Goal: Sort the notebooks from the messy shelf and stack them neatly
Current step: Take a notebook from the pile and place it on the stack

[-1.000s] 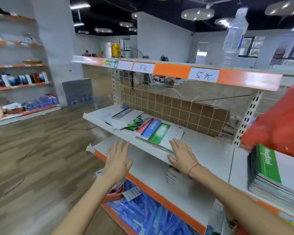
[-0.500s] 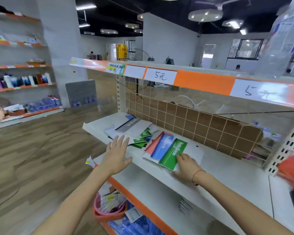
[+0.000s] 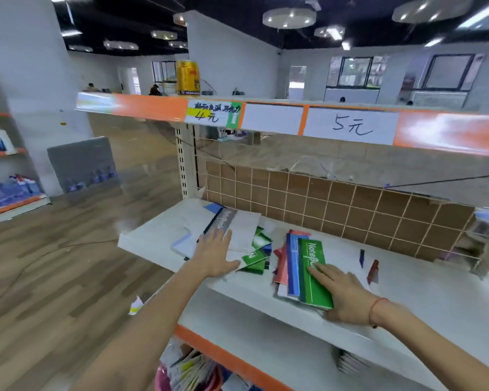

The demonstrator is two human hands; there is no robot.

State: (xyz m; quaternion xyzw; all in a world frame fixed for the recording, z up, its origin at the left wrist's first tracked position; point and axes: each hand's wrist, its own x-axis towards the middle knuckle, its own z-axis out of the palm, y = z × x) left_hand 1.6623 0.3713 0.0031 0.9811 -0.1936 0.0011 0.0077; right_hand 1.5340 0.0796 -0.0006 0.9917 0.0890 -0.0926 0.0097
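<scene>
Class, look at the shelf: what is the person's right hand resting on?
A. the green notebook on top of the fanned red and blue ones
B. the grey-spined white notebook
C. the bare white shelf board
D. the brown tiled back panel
A: the right hand lies with straight fingers on the green notebook, which tops the fanned pile.

The left hand [image 3: 213,256] lies flat on the grey notebook [image 3: 232,231]; the right hand [image 3: 343,296] presses the green notebook [image 3: 312,273] on the shelf [image 3: 407,292].
</scene>
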